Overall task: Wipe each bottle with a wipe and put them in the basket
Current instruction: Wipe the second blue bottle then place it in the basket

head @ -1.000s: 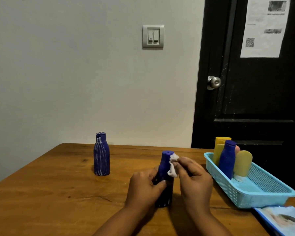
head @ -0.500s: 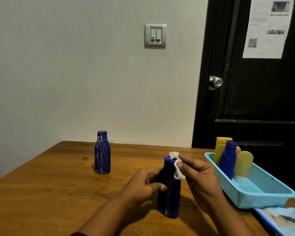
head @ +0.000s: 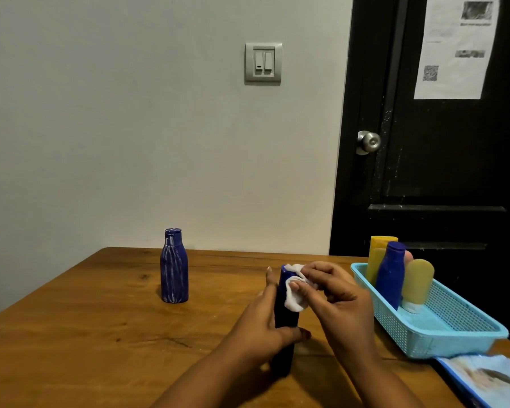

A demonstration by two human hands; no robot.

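Note:
A dark blue bottle point(head: 284, 319) is held upright in the middle of the wooden table point(head: 100, 325). My left hand point(head: 262, 325) grips its body from the left. My right hand point(head: 336, 298) presses a white wipe point(head: 295, 293) against the bottle's neck and cap. A second blue bottle point(head: 174, 266), streaked with white, stands alone further back on the left. The light blue basket point(head: 442, 331) at the right holds a blue bottle point(head: 390, 273), two yellow bottles point(head: 418, 285) and something pink behind them.
A blue pack of wipes point(head: 489, 378) lies at the table's front right corner, just in front of the basket. A black door with a metal knob point(head: 368, 141) stands behind the basket. A grey wall runs along the table's far edge.
The wipe has slid from the cap down over the bottle's neck. My left hand has shifted its grip on the bottle's body. The other bottle and the basket have not moved.

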